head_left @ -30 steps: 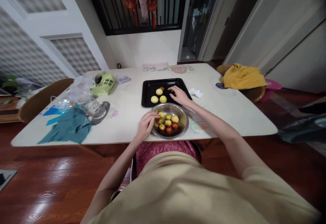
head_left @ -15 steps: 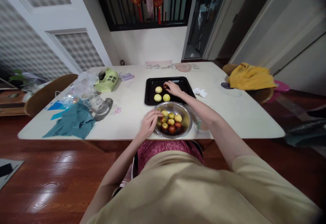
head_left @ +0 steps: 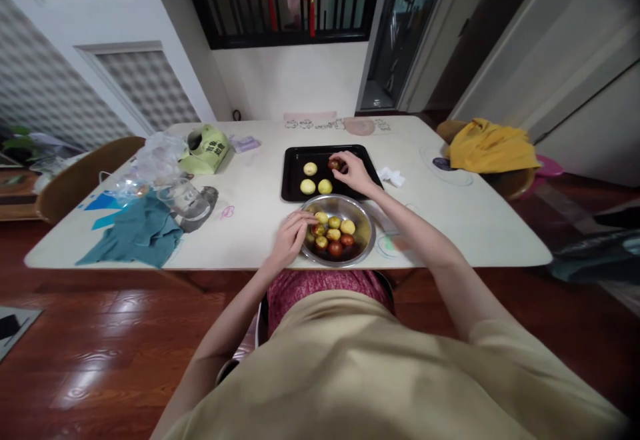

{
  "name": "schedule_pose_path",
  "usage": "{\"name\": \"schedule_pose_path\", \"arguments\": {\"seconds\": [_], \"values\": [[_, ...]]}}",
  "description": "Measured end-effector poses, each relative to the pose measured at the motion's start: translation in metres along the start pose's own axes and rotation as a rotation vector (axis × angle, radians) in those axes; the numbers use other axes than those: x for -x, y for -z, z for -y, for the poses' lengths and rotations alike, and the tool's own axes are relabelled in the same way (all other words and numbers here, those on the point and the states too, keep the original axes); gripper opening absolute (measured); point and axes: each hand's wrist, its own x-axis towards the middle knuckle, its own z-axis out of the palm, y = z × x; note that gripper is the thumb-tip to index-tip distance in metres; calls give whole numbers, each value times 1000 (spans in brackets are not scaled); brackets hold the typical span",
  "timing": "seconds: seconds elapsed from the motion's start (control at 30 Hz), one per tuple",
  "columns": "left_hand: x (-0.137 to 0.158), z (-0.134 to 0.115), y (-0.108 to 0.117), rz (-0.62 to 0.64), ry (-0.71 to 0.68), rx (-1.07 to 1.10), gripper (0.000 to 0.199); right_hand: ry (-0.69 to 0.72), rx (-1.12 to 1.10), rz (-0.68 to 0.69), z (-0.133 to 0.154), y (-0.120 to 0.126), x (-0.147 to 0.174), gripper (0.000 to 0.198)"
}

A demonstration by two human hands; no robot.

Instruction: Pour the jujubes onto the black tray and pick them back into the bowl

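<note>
On the black baking tray, my right hand has its thumb and fingers closed around a dark red round fruit. Three yellow round fruits lie left of it on the tray: an upper one, a lower left one and a lower right one. Closer to me stands a steel bowl with several yellow, mottled and red round fruits, among them a red fruit. My left hand rests on the bowl's left rim, its fingers stretched over the edge and holding no fruit.
A crumpled white tissue lies right of the tray. On the table's left are a green cap-like item, clear plastic bags, a clear container and a teal cloth. Yellow fabric covers a chair at right.
My right hand has moved a little to the right over the tray, and the dark red fruit has shifted right with it. My left hand stays on the bowl rim. The view has shifted slightly.
</note>
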Motion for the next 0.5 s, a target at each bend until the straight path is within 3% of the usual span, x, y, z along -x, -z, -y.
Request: {"name": "schedule_pose_path", "arguments": {"seconds": [0.1, 0.23, 0.5], "values": [[0, 0, 0, -3, -12, 15, 46, 109, -86, -21, 29, 28, 34, 35], [-1, -2, 2, 9, 1, 12, 48, 178, -89, 106, 63, 51, 75, 32], [-1, -2, 3, 18, 11, -10, 52, 214, 80, 325, 66, 39, 102, 33]]}}
